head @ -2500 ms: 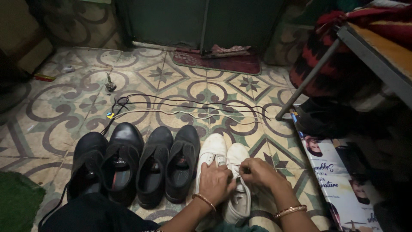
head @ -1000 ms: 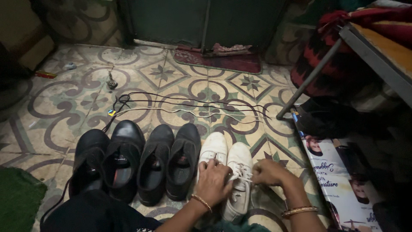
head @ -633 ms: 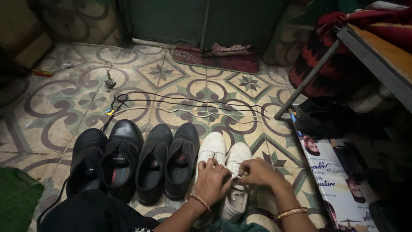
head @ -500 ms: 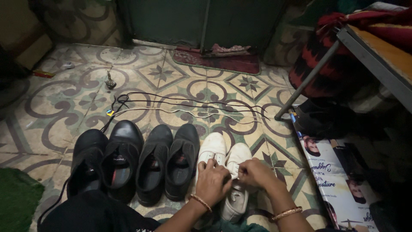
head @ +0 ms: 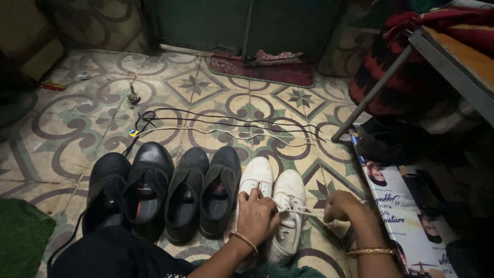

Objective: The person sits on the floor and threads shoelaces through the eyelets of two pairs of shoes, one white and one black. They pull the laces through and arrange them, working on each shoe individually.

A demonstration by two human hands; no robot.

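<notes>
A white lace (head: 303, 210) runs taut from the eyelets of the right-hand white shoe (head: 286, 216) out to the right hand (head: 343, 207), whose fingers are closed around its end, just right of the shoe. The left hand (head: 256, 219) presses down on the neighbouring white shoe (head: 256, 177), fingers curled at the laced shoe's tongue. Both stand on the patterned tiled floor (head: 62, 149), beside two pairs of black shoes (head: 164, 193). Loose laces (head: 226, 128) lie beyond them, towards the door.
</notes>
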